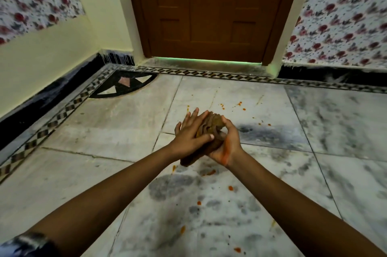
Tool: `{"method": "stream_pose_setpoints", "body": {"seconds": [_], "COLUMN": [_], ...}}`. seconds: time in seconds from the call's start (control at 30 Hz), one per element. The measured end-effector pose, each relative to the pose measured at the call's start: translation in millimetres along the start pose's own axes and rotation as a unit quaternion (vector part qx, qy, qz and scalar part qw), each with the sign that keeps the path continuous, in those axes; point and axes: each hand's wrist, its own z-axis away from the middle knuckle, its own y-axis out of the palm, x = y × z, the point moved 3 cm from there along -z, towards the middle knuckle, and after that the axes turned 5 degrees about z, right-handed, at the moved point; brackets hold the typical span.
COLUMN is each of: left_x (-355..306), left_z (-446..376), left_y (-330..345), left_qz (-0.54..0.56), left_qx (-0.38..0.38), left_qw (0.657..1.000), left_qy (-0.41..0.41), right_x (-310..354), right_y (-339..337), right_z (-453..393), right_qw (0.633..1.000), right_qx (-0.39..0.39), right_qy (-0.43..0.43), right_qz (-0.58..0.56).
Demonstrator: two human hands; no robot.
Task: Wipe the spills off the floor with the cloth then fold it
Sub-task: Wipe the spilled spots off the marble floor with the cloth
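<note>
A brown cloth [211,126], bunched into a thick wad, is held above the marble floor [104,131] between both hands. My right hand [227,141] cups it from below and the right, fingers curled over its top. My left hand [189,131] lies flat against its left side with straight fingers, the thumb pressing on the cloth. An orange smear marks my right palm near the wrist. Orange spills dot the floor: small drops beyond the hands [240,105], a smear just below the cloth [209,172], and scattered spots nearer me [230,188].
A closed brown door [209,11] stands straight ahead behind a raised threshold. Floral-papered walls flank it, with a dark skirting along the floor. A patterned tile border [62,110] runs along the left and back walls.
</note>
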Motion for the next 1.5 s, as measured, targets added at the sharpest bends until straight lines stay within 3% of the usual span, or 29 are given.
{"method": "stream_pose_setpoints", "body": {"seconds": [0.13,0.27,0.47,0.67,0.87,1.03,1.17,1.37,1.5], "left_x": [2,11,37,41,60,42,16,-20,-22], "left_z": [8,13,15,12,9,9,2,-4,-1], "left_y": [5,6,2,-4,-53,-76,-79,-57,-45], "left_qz": [0.183,0.200,0.250,0.132,0.233,0.298,0.306,0.260,0.368], "left_qx": [0.011,-0.067,-0.049,-0.079,-0.143,-0.146,-0.158,-0.069,-0.025], "left_qw": [0.982,0.971,0.940,0.967,0.913,0.893,0.898,0.939,0.908], "left_qy": [-0.046,-0.110,-0.229,-0.203,-0.303,-0.303,-0.275,-0.213,-0.199], "right_x": [-3,-18,-30,-34,-19,-28,-42,-68,-66], "right_y": [-4,-7,-20,-19,-51,-77,-63,-31,-14], "right_z": [-5,-9,-19,-27,-36,-41,-41,-51,-56], "right_qw": [0.999,0.995,0.991,0.990,0.979,0.956,0.940,0.978,0.997], "right_qx": [-0.023,-0.046,-0.080,-0.069,-0.128,-0.205,-0.194,-0.092,-0.042], "right_qy": [-0.024,0.002,0.041,0.046,0.042,0.063,0.110,0.147,0.065], "right_qz": [0.036,0.092,0.104,0.118,0.157,0.200,0.259,0.115,-0.017]}}
